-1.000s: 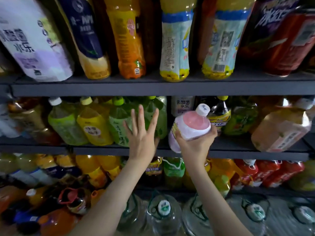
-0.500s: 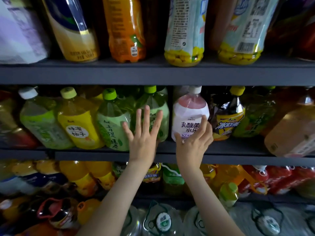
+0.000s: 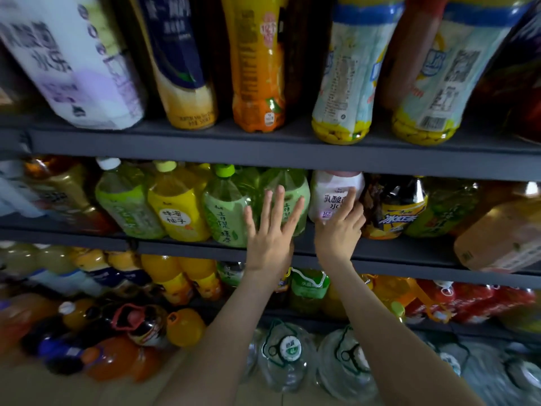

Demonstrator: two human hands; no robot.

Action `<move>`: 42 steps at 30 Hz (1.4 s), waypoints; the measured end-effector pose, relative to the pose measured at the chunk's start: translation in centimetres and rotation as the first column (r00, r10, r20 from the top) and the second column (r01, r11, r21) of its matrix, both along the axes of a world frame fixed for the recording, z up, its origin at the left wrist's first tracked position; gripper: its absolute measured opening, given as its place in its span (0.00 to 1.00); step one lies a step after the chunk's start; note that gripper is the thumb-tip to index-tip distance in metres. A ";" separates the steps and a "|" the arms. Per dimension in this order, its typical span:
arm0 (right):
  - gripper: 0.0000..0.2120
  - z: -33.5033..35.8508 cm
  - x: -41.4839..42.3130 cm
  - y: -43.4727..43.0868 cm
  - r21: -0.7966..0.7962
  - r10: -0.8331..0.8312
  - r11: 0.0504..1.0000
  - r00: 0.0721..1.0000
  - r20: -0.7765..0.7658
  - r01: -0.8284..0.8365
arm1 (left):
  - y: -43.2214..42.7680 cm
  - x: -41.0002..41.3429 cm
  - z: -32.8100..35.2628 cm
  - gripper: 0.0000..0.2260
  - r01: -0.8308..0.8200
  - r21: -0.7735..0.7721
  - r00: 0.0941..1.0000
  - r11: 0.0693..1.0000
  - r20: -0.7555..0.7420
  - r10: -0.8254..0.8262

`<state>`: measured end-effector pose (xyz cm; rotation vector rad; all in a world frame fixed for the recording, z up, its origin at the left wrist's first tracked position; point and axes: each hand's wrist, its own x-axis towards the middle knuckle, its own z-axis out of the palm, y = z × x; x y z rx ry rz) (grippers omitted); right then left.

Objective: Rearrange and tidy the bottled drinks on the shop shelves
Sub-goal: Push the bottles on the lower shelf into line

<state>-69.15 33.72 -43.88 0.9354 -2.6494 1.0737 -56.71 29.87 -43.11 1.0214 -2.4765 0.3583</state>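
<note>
1. My right hand (image 3: 339, 230) lies against the front of the white and pink bottle (image 3: 328, 189). The fingers are straight and slightly fanned over its label. It pinches nothing and only presses.
2. My left hand (image 3: 270, 230) is spread wide, fingers straight and apart, and rests against the green bottle (image 3: 288, 189) just to the left. It holds nothing either.
3. The white and pink bottle stands upright on the middle shelf (image 3: 409, 253), between the green bottle and a dark bottle with a yellow label (image 3: 401, 212). It sits close against both. The shelf above hides its cap.
4. Further left on this shelf, a yellow bottle (image 3: 175, 206) and more green ones stand shoulder to shoulder with labels facing out. I judge this stretch done, once the white bottle is seated.
5. At the far right of the same shelf, a large amber bottle (image 3: 497, 235) leans over. It looks to me like it needs setting straight.
6. On the upper shelf (image 3: 205, 145), two blue-labelled bottles (image 3: 348, 71) show their printed backs and a barcode. I think turning them is left to do.
7. On the lower shelf, the loose bottles at the left (image 3: 131, 323) lie in a jumble, with water jugs (image 3: 288, 356) beneath them. By my reckoning, most of the tidying remains down there.
</note>
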 end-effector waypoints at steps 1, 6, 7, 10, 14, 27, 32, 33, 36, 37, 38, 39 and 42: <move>0.47 0.7 0.6 0.9 0.032 0.026 0.999 1.000 0.014 -0.026 | 0.5 0.7 0.8 0.44 0.028 0.021 1.000 0.999 0.013 -0.029; 0.33 6.1 5.6 6.0 0.158 0.186 0.966 0.976 0.112 -0.203 | 2.6 4.5 9.2 0.37 -0.060 0.400 0.982 0.915 0.189 -0.018; 0.30 7.7 6.7 6.6 0.180 0.233 0.950 0.964 0.132 -0.254 | 3.0 5.3 11.1 0.34 -0.126 0.478 0.971 0.869 0.237 0.010; 0.22 14.0 9.7 7.7 0.156 0.362 0.907 0.914 0.185 -0.391 | 3.7 8.2 17.4 0.30 -0.253 0.597 0.956 0.762 0.276 0.101; 0.20 23.5 13.2 8.5 0.103 0.468 0.863 0.860 0.202 -0.494 | 4.7 12.4 26.2 0.25 -0.206 0.643 0.970 0.738 0.231 0.070; 0.24 35.9 12.1 8.6 -0.127 0.150 0.986 0.888 0.435 -0.104 | 3.7 15.5 37.2 0.28 -0.049 0.829 0.995 0.557 0.088 -0.043; 0.33 34.1 7.3 7.0 -0.106 0.121 0.991 0.845 0.521 -0.077 | 3.8 13.8 36.5 0.24 -0.065 0.831 0.988 0.552 0.131 -0.080; 0.36 33.8 6.7 6.5 -0.110 0.125 0.991 0.834 0.538 -0.078 | 3.8 13.6 36.1 0.23 -0.071 0.828 0.985 0.556 0.145 -0.090; 0.43 32.7 5.4 4.4 -0.216 0.154 0.976 0.827 0.540 -0.041 | 3.8 13.1 34.6 0.22 -0.081 0.823 0.983 0.562 0.158 -0.090; 0.45 32.1 4.9 3.6 -0.253 0.170 0.967 0.833 0.526 -0.038 | 3.9 13.1 34.0 0.22 -0.082 0.822 0.985 0.563 0.154 -0.082; 0.44 31.7 4.6 2.9 -0.271 0.182 0.962 0.832 0.524 -0.039 | 4.0 13.3 33.5 0.22 -0.079 0.819 0.986 0.568 0.149 -0.078; 0.41 31.4 4.3 2.4 -0.274 0.185 0.961 0.821 0.540 -0.036 | 4.2 13.5 33.0 0.21 -0.078 0.816 0.985 0.573 0.151 -0.081; 0.28 31.6 4.0 2.4 -0.213 0.146 0.976 0.859 0.490 -0.045 | 4.3 14.6 32.4 0.18 -0.081 0.814 0.987 0.576 0.147 -0.069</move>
